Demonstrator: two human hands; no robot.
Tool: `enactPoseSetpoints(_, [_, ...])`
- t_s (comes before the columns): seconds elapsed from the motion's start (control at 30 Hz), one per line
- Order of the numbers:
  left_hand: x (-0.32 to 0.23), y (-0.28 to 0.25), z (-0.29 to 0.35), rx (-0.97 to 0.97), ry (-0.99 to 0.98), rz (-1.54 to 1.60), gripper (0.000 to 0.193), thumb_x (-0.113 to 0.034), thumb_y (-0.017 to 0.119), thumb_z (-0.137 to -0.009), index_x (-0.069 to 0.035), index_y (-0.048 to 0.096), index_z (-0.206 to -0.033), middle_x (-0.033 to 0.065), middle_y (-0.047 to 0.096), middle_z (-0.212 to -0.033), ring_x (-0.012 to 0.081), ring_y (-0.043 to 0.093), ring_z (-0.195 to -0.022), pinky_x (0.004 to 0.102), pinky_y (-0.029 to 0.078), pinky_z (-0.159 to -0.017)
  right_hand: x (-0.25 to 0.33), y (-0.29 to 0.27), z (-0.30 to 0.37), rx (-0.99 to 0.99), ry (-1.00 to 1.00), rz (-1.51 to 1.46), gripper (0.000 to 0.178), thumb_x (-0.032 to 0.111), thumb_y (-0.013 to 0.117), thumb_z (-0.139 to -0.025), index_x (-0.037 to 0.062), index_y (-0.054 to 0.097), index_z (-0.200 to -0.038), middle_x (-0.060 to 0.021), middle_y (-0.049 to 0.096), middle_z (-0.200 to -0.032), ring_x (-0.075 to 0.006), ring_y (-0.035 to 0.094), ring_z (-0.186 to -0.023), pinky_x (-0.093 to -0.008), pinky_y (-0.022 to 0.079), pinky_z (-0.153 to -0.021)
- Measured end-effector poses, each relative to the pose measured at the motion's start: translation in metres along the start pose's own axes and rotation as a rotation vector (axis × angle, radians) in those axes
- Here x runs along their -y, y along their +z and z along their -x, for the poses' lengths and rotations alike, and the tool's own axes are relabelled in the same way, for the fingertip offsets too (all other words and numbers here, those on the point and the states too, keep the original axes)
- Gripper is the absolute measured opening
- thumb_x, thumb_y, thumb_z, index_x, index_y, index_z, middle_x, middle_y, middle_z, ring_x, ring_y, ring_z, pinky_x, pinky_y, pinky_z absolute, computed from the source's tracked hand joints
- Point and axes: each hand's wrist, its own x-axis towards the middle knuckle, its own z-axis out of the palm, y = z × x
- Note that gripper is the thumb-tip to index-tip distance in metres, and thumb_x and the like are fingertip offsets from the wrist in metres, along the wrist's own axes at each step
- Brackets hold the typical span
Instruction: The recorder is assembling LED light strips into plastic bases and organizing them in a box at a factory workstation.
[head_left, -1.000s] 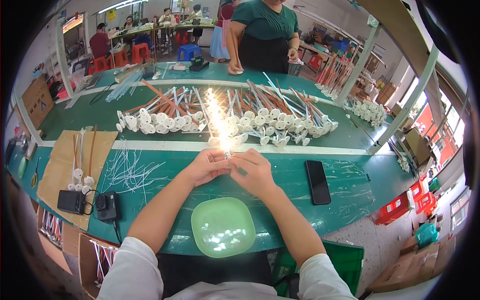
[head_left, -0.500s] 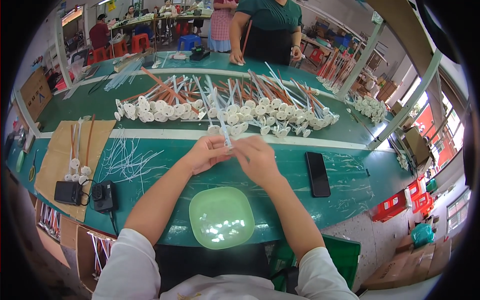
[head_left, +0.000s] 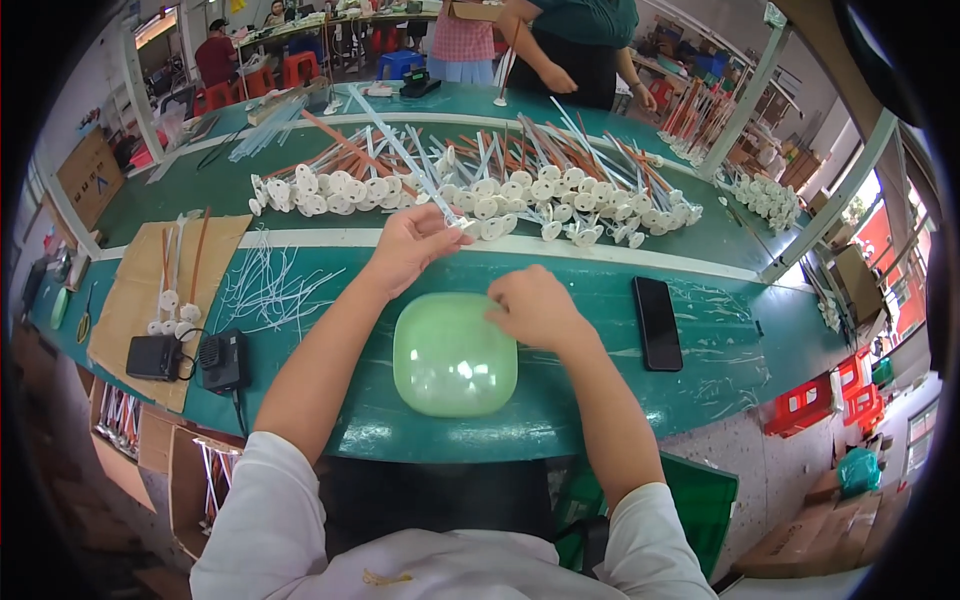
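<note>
My left hand point(head_left: 412, 248) is closed on a pale translucent stick point(head_left: 392, 142) with a white round disc at its lower end, held slanting up and to the left over the pile. My right hand point(head_left: 541, 308) hovers at the right rim of a light green bowl point(head_left: 455, 388), its fingers curled together; whatever they may hold is hidden. Shiny spots show in the bowl, too blurred to make out. Beyond my hands lies a long row of white-disc sticks point(head_left: 545, 188), clear and brown, with their discs toward me.
A black phone point(head_left: 657, 324) lies right of the bowl. To the left are loose white strips point(head_left: 268, 290), a cardboard sheet point(head_left: 140, 285) with several sticks, and two black devices, one a box point(head_left: 222, 360). Across the table stands a person in dark green point(head_left: 585, 40).
My right hand has left the stick and come down to the bowl's rim. My left hand keeps the stick, now tilted further left. The person opposite has let go of a standing stick.
</note>
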Motion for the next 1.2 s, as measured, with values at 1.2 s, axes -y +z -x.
enactPoseSetpoints(1.2, [-0.012, 0.035, 0.074, -0.148, 0.068, -0.09, 0.031, -0.001, 0.07, -0.086, 0.001, 0.057, -0.114, 0.0136, 0.066, -0.11, 0.0264, 0.067, -0.1, 0.0373, 0.053, -0.09, 0.023, 0.018, 0.023, -0.085, -0.283, -0.499, 0.008, 0.011, 0.076, -0.077, 0.0053, 0.076, -0.083, -0.0073, 0.069, -0.068, -0.0164, 0.065, -0.059, -0.0273, 0.052, -0.06])
